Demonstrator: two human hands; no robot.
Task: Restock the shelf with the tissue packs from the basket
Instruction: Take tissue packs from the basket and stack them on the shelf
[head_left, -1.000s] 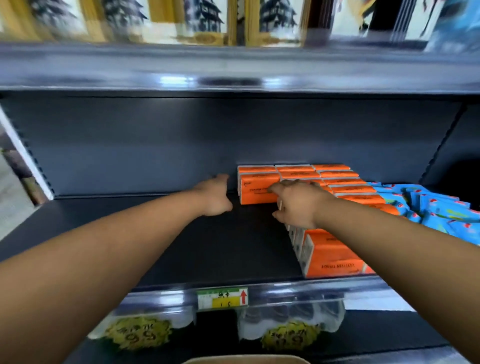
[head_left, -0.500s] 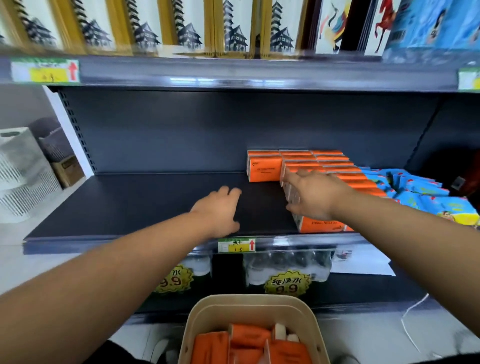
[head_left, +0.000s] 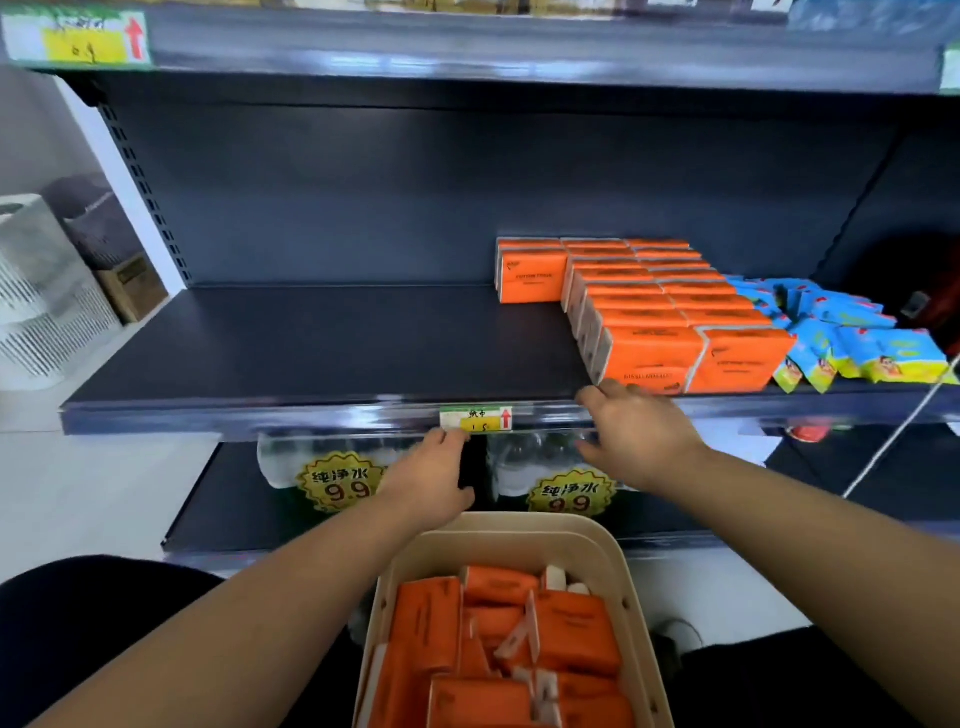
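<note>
Tissue packs (head_left: 498, 639) — orange, jumbled at odd angles — fill the beige basket (head_left: 618, 561) at the bottom of the view, below and nearer than both hands; neither hand touches them. More orange packs (head_left: 649, 317) stand in tidy rows on the right part of the dark shelf (head_left: 322, 343), with one short stack set at the back, just left of the rows.

Right hand (head_left: 636, 431) hangs at the shelf's front lip, fingers loosely spread, holding nothing. Its fingertips lie just under the front-most shelved pack; whether they touch it cannot be told. Left hand (head_left: 426, 483) sits lower, between shelf lip and basket rim — fingers side by side, lightly bent, empty, tips just beneath the price tag (head_left: 475, 418) on the lip.

Blue sachets (head_left: 852, 338) are heaped right of the orange rows. Bottled water (head_left: 540, 457) with yellow 9.9 stickers is on the level below. White slatted bin (head_left: 36, 296) on the floor, far left.
</note>
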